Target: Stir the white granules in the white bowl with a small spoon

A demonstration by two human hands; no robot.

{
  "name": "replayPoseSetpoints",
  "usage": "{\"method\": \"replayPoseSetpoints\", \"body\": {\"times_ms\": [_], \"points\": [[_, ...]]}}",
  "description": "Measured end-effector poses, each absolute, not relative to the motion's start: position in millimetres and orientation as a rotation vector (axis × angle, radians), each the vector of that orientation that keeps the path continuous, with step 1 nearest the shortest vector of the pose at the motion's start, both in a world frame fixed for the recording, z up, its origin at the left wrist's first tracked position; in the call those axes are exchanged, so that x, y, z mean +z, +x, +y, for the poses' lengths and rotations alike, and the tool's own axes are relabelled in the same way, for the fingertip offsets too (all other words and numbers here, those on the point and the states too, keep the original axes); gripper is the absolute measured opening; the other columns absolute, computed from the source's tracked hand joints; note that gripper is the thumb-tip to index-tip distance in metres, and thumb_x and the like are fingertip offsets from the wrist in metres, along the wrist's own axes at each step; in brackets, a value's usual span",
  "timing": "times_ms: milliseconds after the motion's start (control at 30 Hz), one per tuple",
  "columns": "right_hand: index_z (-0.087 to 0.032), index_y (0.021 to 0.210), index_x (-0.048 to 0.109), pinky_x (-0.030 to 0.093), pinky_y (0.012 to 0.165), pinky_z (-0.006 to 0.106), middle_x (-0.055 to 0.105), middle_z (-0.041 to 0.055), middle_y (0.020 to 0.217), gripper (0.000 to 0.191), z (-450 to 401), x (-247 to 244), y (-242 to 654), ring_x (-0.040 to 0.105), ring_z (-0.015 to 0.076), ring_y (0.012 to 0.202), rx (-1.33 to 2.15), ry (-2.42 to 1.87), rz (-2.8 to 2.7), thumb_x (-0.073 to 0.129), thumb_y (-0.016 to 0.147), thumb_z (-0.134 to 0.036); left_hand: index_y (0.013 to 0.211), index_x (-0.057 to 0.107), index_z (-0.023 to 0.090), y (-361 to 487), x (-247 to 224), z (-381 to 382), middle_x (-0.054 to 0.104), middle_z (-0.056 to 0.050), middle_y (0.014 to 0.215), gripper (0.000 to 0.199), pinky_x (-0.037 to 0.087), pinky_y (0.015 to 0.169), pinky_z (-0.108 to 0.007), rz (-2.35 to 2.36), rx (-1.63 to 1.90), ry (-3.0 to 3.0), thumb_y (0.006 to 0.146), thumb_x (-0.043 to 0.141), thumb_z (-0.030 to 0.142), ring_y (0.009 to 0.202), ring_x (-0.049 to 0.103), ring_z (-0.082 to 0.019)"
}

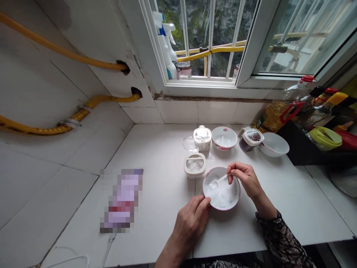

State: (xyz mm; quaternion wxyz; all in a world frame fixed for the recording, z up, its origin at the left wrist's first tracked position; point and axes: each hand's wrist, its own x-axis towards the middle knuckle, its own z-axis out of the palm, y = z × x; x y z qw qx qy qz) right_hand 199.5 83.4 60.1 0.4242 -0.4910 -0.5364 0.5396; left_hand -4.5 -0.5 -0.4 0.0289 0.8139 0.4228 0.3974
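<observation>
A round white bowl with a pink rim sits on the white counter, holding fine white grains. My left hand grips its lower left edge, with the thumb at the rim. Between the fingertips of my right hand is the handle of a small white spoon, whose scoop is over the grains inside the bowl. Just behind and left stands a white seasoning jar, its clear lid raised, with white grains inside.
Behind stand a closed white jar, a flowered bowl, a jar of dark contents and another white bowl. Bottles, including an oil bottle, crowd the right. A pixelated purple object lies left. Yellow pipes run along the wall.
</observation>
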Motion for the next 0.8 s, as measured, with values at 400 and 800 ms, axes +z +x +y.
{"method": "replayPoseSetpoints", "body": {"times_ms": [400, 800], "points": [[-0.021, 0.091, 0.061, 0.05, 0.076, 0.035, 0.072, 0.0033, 0.076, 0.011, 83.4, 64.1, 174.9, 0.067, 0.02, 0.076, 0.947, -1.069, -1.411, 0.053, 0.09, -0.029, 0.112, 0.053, 0.016, -1.6, -5.9, 2.0, 0.065, -0.006, 0.088, 0.019, 0.052, 0.062, -0.022, 1.319, 1.27, 2.526, 0.099, 0.04, 0.013, 0.074, 0.065, -0.016], [-0.022, 0.1, 0.058, 0.041, 0.097, 0.045, 0.072, 0.0018, 0.083, 0.025, 78.3, 70.0, 175.5, 0.064, 0.0174, 0.073, 0.056, -0.804, -2.064, 0.048, 0.087, -0.003, 0.111, 0.052, 0.018, -0.7, -4.6, 2.6, 0.065, -0.006, 0.09, 0.02, 0.053, 0.063, -0.023, 1.344, 1.232, 2.532, 0.098, 0.038, 0.014, 0.078, 0.065, -0.016]]}}
